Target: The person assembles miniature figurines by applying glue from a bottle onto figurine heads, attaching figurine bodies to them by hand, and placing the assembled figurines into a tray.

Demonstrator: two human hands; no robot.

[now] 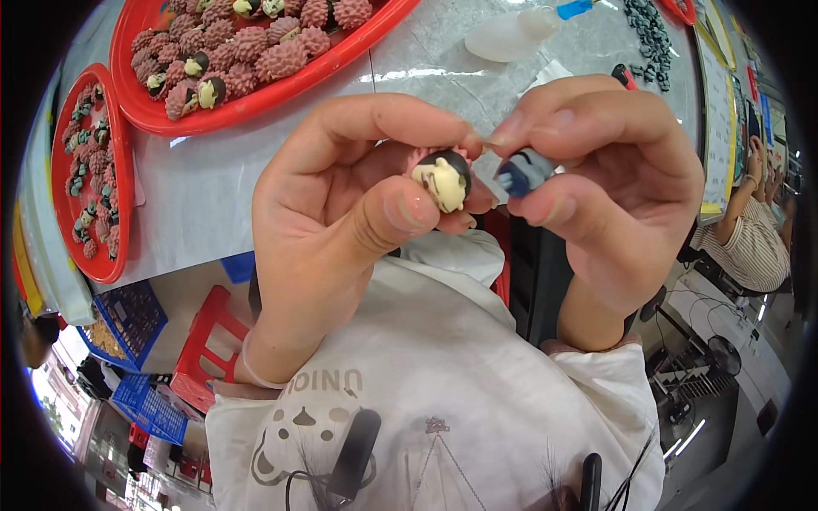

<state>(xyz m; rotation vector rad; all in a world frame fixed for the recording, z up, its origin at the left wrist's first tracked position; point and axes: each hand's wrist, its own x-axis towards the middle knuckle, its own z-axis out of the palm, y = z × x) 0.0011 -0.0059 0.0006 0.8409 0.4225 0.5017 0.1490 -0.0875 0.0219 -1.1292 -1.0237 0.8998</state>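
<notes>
Between the thumb and fingers of my left hand [332,204] is a small figurine head [445,181] with a cream face, black hair and a bit of pink behind it. My right hand [609,170] pinches a small grey-blue figurine body [522,173], its dark blue end turned toward the head. The two pieces are close together but apart, held over the table's near edge. Part of each piece is hidden by my fingers.
A large red tray [247,109] of pink bumpy pieces with cream faces lies at the far left, beside a smaller red tray [119,213] of assembled figures. A clear squeeze bottle [511,36] with a blue tip lies at the back. Grey-blue small parts [649,43] are heaped at far right.
</notes>
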